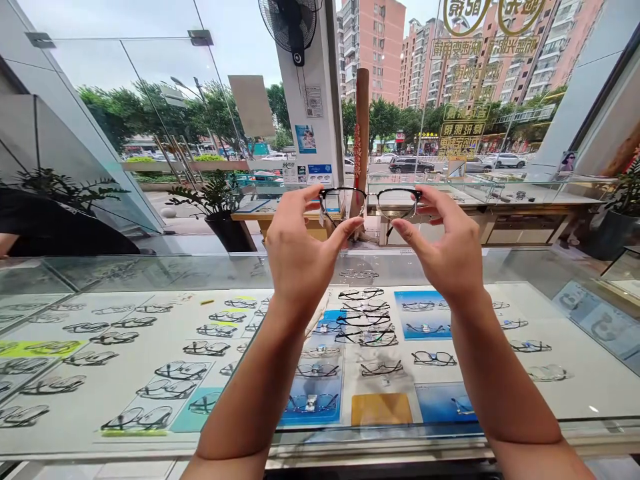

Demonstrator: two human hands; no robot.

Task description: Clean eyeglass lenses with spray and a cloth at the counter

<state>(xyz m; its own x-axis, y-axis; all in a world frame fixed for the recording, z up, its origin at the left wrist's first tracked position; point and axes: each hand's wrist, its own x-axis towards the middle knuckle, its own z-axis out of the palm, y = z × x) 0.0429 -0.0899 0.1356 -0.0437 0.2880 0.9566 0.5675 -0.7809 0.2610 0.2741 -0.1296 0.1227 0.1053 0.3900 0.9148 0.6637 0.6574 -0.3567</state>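
Observation:
I hold a pair of black-rimmed glasses [371, 202] up at eye height, lenses facing away, above a glass display counter [500, 267]. My left hand [299, 250] pinches the left end of the frame between thumb and fingers. My right hand [447, 248] pinches the right end the same way. A small tag hangs at the frame's left side. Both forearms rise from the bottom edge over the counter.
Under the counter glass lie several rows of eyeglass frames [367, 320] on white and blue trays. A potted plant [223, 207] and a white pillar with a fan [291, 27] stand behind. A dark-sleeved person [45, 227] is at the left. Shop windows show a street.

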